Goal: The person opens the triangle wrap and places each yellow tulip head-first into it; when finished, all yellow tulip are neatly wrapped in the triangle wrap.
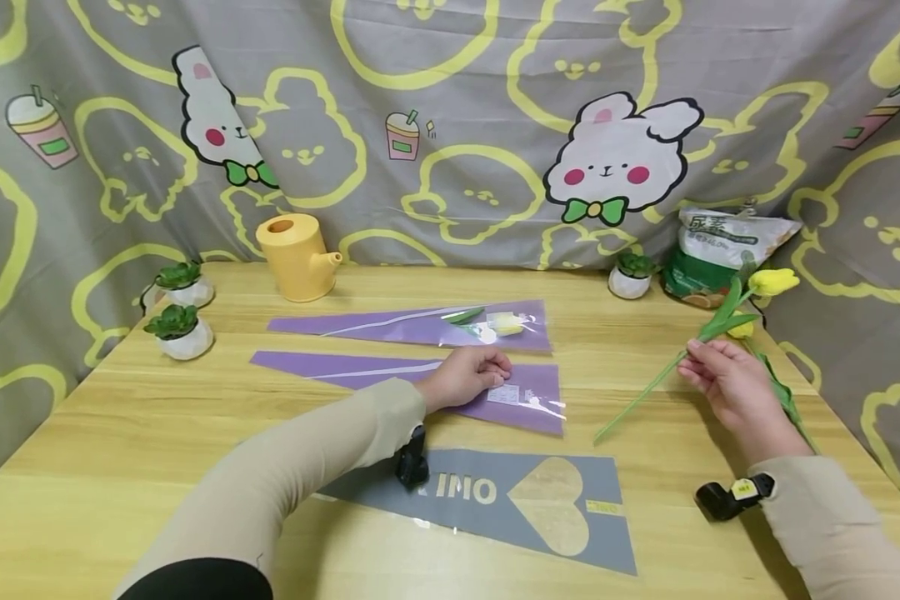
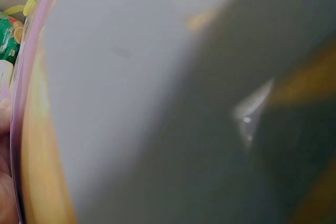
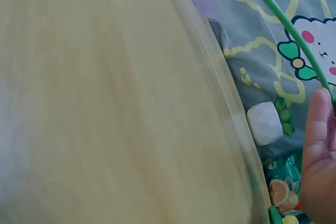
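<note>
The right hand (image 1: pixel 735 392) pinches a yellow tulip (image 1: pixel 722 312) in the head view; we see its bloom (image 1: pixel 774 282) above the hand. The left hand (image 1: pixel 465 377), fingers curled, is over a purple wrapping sleeve (image 1: pixel 542 382); we cannot tell whether it pinches this. Left wrist view: purple sleeve beside its fingers. Right wrist view: we see the tulip's stem (image 3: pixel 289 26) above the fingertips.

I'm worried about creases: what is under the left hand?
The nearer purple sleeve lies under the left hand, with a pale label showing beside it. The part directly beneath the hand is covered, so any creases there cannot be seen.
</note>
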A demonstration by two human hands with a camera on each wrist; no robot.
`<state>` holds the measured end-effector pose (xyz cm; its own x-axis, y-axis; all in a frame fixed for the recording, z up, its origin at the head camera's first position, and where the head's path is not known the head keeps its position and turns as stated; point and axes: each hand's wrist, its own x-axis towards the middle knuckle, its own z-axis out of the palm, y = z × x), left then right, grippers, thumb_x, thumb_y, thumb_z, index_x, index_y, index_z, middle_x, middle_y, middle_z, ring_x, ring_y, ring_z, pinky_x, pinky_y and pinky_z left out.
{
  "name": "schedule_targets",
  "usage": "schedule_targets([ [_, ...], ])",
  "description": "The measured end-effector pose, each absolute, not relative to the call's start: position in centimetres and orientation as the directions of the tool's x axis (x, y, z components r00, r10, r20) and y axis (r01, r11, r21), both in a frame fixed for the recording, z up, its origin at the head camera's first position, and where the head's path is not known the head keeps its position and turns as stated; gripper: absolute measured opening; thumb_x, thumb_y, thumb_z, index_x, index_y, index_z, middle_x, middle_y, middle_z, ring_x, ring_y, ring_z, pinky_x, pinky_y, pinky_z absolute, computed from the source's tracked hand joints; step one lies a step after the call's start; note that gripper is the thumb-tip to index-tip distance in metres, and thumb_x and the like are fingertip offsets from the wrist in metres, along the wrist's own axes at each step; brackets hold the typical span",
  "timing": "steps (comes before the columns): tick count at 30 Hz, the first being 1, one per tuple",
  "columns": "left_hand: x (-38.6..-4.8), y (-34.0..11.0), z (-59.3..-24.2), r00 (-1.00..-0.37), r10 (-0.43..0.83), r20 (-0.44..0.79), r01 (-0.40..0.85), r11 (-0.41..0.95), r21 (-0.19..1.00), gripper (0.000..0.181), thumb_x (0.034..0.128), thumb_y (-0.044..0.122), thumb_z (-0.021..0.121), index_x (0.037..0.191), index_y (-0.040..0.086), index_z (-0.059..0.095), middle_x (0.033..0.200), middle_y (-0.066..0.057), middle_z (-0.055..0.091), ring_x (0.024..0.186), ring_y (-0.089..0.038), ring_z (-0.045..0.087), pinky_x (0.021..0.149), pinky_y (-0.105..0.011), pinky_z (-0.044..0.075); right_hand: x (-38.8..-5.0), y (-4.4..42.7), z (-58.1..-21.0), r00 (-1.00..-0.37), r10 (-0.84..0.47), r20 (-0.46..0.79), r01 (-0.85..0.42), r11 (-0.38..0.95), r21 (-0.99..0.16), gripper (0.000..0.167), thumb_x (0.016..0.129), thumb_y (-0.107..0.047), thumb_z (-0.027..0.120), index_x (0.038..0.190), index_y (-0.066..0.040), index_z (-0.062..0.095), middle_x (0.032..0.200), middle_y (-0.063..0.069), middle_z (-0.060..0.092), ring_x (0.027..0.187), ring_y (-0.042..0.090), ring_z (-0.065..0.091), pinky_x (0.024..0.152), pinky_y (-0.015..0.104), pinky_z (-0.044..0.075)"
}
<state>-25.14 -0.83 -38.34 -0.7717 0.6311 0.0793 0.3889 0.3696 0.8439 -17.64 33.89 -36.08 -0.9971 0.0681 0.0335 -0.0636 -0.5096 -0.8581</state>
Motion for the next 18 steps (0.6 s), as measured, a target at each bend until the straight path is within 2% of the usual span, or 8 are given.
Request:
schedule_targets([
  [7,-25.2,-0.6,-38.2,-0.778,0.624,0.072,0.396,0.399,0.827,0.013,0.0852,-0.006,0.058,0.097,-0.002,0.062,0.096,-0.012,0.068,0.092,-0.019,0.064,0.080,-0.018,0.048,-17.6,33.5,-36.0,-0.989,0.148,-0.011,-0.081,-0.596,-0.799,0.022,0.090,0.004,0.052,0.071,-0.001,0.061,0.069,0.010,0.067,0.064,0.017,0.066,0.062,0.024,0.055],
  [18,-25.2,-0.5,-38.4,-0.791,0.608,0.068,0.398,0.427,0.812,0.011,0.0866,-0.005,0.057,0.095,0.000,0.063,0.095,-0.010,0.068,0.091,-0.017,0.063,0.081,-0.019,0.048,-17.6,31.4,-36.3,-0.974,0.181,-0.137,0.013,-0.562,-0.827,0.017,0.089,-0.002,0.057,0.074,-0.004,0.061,0.068,0.007,0.064,0.066,0.014,0.066,0.064,0.021,0.054],
])
